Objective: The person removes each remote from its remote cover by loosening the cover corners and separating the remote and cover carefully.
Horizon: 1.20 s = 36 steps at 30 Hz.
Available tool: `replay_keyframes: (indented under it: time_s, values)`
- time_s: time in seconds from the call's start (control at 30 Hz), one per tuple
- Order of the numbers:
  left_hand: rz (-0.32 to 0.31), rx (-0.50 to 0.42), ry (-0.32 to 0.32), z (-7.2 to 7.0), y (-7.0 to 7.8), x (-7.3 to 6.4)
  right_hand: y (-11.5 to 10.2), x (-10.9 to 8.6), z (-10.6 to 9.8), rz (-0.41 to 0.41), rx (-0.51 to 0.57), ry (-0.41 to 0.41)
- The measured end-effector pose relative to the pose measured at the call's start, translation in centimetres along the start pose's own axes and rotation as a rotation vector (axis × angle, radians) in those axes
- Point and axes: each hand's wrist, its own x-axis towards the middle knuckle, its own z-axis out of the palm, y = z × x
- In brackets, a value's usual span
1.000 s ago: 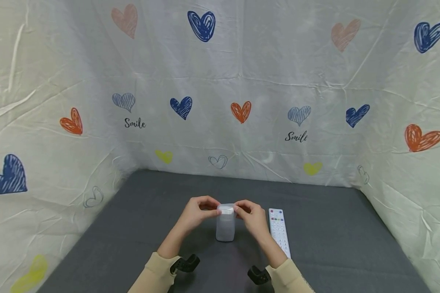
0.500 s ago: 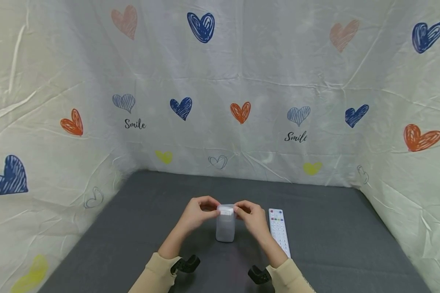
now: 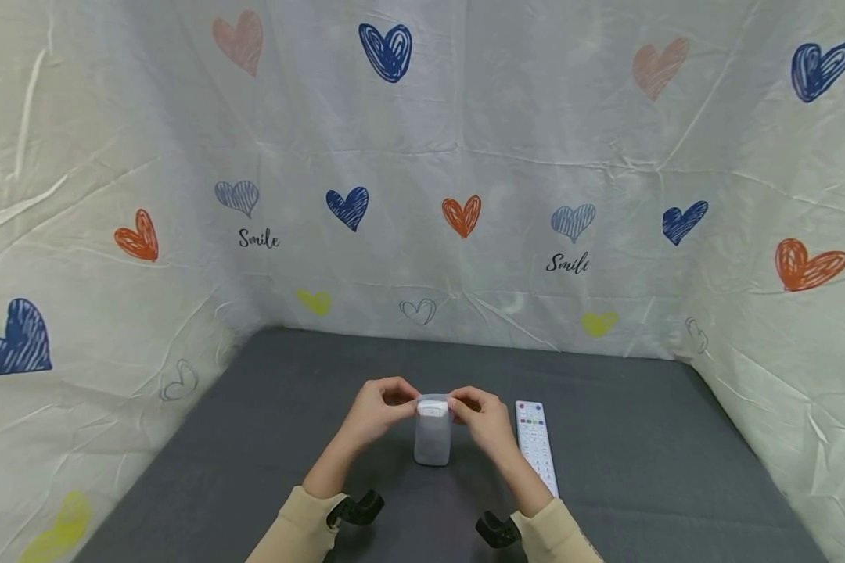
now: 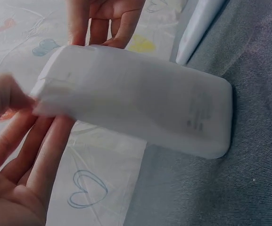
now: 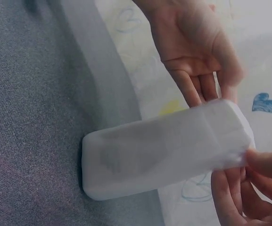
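A white, rounded block-shaped device (image 3: 433, 410) stands upright on the dark cloth, inside a frosted, translucent sleeve (image 3: 433, 446). My left hand (image 3: 375, 410) pinches the sleeve's upper rim between thumb and fingers on the left side. Opposite it, my right hand (image 3: 482, 414) pinches the rim's right side. The left wrist view shows faint dark print through the sleeve (image 4: 145, 99) near its lower end, which rests on the cloth. From the right wrist, the sleeve (image 5: 150, 146) is seen with both hands at its top end.
A white remote control (image 3: 534, 442) with coloured buttons lies right of my right hand, partly behind the forearm. The dark grey cloth (image 3: 641, 453) covers the table. White curtains (image 3: 422, 125) printed with hearts enclose its back and sides.
Both hands have shifted very slightly at the top of the sleeve. The sleeve's rim now shows more plainly around the device's white top. The remote control has not moved.
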Motion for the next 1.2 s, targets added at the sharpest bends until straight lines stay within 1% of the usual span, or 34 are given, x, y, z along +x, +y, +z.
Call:
replay_keyframes:
  time_s: [0.07, 0.2, 0.37, 0.5, 0.6, 0.67, 0.77, 0.8, 0.87, 0.93, 1.07, 1.2]
  values:
    - [-0.005, -0.005, -0.001, -0.1, -0.1, 0.0, 0.0, -0.1, 0.0, 0.004, 0.006, -0.007]
    - [-0.023, -0.048, -0.017, -0.1, -0.4, 0.0, 0.2, -0.1, 0.1, 0.011, 0.015, -0.016]
    - [-0.05, -0.104, -0.038, -0.3, -0.3, 0.0, 0.4, -0.1, 0.1, 0.008, 0.041, -0.019]
    - [-0.083, -0.162, -0.051, -0.3, -0.4, 0.1, 0.6, -0.2, 0.0, -0.021, 0.039, -0.026]
    - [-0.112, -0.201, -0.046, -0.3, -0.5, 0.1, 0.8, -0.3, 0.0, -0.066, 0.028, -0.03]
    - [-0.139, -0.213, -0.037, -0.2, -0.7, 0.1, 0.9, -0.4, 0.1, -0.074, 0.022, -0.032]
    - [-0.194, -0.233, -0.025, 0.0, -1.1, 0.0, 1.1, -0.5, 0.2, -0.029, 0.024, -0.03]
    - [-0.206, -0.234, -0.024, 0.1, -1.2, -0.1, 1.1, -0.5, 0.3, 0.003, 0.031, -0.029]
    - [-0.228, -0.253, -0.02, 0.2, -1.4, -0.2, 1.2, -0.5, 0.4, 0.036, 0.033, -0.027]
    - [-0.231, -0.262, -0.024, 0.2, -1.5, -0.2, 1.2, -0.5, 0.5, 0.053, 0.04, -0.022]
    - [-0.217, -0.244, -0.049, 0.1, -1.6, -0.2, 1.1, -0.5, 0.4, 0.045, 0.044, -0.018]
    - [-0.222, -0.227, -0.068, 0.1, -1.7, -0.4, 1.3, -0.4, 0.4, 0.051, 0.054, -0.031]
